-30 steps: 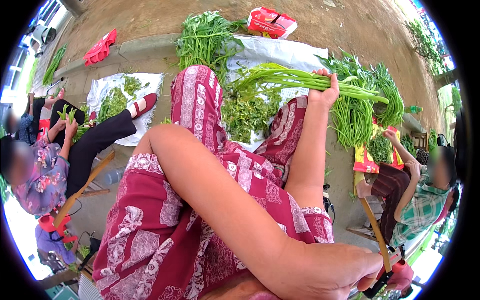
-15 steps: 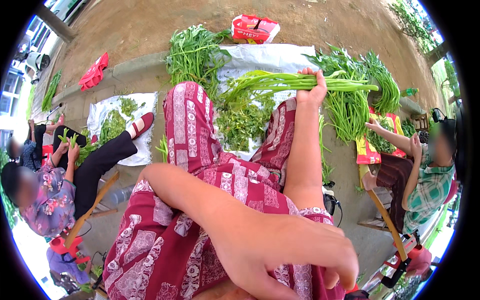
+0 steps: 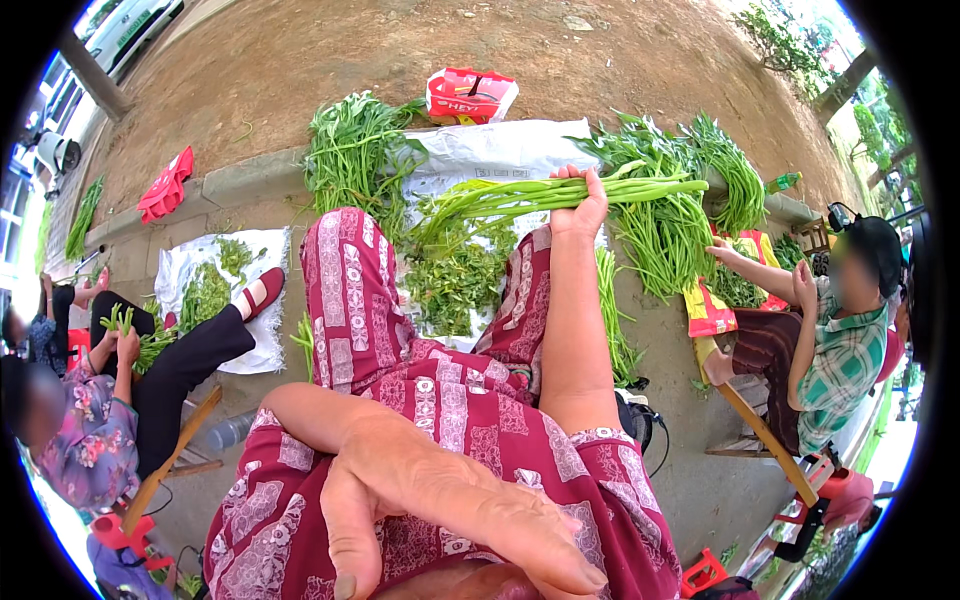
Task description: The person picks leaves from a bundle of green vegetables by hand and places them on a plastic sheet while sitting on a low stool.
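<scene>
My right hand (image 3: 580, 207), at the end of my outstretched arm, is closed round a bunch of long green vegetable stems (image 3: 500, 196). The bunch lies nearly level, with cut ends to the right and leafy ends to the left. Close to the camera, across my lap, my left hand (image 3: 450, 490) hangs palm down with its thumb apart and fingers stretched; nothing shows in it. Beneath the bunch, between my knees, is a heap of plucked leaves (image 3: 452, 285) on a white plastic sheet (image 3: 500, 145).
Piles of leafy stems lie far left (image 3: 355, 150) and right (image 3: 665, 225) of the sheet. Beyond stands a red-and-white bag (image 3: 470, 95). A person in floral clothes (image 3: 90, 420) sits left, holding stems; another in a checked shirt (image 3: 850, 360) sits right by a red-yellow bag (image 3: 708, 312).
My left hand has shifted left, its thumb now apart from the fingers. The right hand still grips the bunch; the whole view has shifted a little.
</scene>
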Motion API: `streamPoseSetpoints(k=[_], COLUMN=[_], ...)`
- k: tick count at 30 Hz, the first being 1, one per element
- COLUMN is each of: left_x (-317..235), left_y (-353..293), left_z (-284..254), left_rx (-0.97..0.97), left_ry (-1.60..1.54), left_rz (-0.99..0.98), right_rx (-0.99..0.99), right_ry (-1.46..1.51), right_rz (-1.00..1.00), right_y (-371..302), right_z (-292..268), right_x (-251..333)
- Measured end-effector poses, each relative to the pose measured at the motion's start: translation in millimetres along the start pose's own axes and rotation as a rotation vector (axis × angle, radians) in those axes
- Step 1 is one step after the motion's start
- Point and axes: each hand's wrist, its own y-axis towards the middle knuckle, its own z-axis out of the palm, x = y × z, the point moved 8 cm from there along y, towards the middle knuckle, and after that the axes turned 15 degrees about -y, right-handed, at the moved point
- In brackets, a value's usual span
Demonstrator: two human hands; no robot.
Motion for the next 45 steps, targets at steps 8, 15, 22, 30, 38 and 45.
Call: streamPoseSetpoints(k=[8, 15, 22, 30, 38, 45], left_x=[-13.2, 5.9, 30.3, 59.1, 54.4, 42.7], left_y=[8.2, 19.5, 27.0, 15.2, 9.1, 9.8], left_z=[-9.2, -15.0, -8.7, 0.2, -0.7, -0.7], left_rx=[-0.112, 0.146, -0.167, -0.149, -0.119, -0.043], left_ry=[0.061, -0.249, -0.136, -0.438, -0.407, -0.273], left_rz=[-0.001, 0.144, 0.104, -0.259, -0.304, -0.183], right_rx=[0.006, 0.005, 0.016, 0.224, 0.414, 0.421], right_ry=[-0.007, -0.023, -0.016, 0.011, -0.009, -0.035], right_rz=[0.016, 0.025, 0.020, -0.006, 0.007, -0.011], right_y=[0.6, 5.6, 1.4, -7.7, -19.9, -25.7], right_z=[-0.5, -4.3, 0.0, 20.5, 35.9, 40.6], right_x=[-0.8, -3.5, -1.8, 3.1, 5.0, 7.2])
